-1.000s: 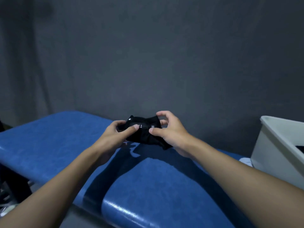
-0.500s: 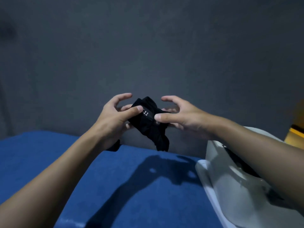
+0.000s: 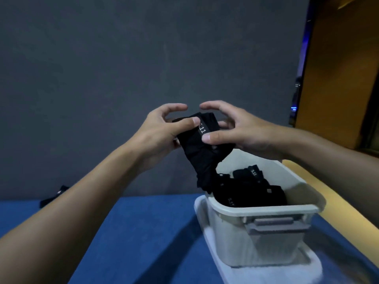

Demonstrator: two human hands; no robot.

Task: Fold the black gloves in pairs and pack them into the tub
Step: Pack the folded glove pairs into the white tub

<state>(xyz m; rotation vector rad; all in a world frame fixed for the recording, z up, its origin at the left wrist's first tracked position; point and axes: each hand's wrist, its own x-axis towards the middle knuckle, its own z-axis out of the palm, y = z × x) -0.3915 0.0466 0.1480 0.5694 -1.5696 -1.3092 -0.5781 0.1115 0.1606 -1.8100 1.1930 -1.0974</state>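
Packing step: a folded pair held over the tub.
The left hand (image 3: pixel 158 132) and the right hand (image 3: pixel 235 134) both pinched the folded glove pair (image 3: pixel 202 152) under their thumbs, index fingers lifted free, above the far-left rim of the tub (image 3: pixel 260 210) at the blue bench's (image 3: pixel 133 232) right end. Next, I judge, it needed lowering onto the packed gloves (image 3: pixel 250 189) and release.

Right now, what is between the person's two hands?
A folded black glove pair, pinched by the left hand and right hand; its loose end hangs over the tub. Seen in the head view.
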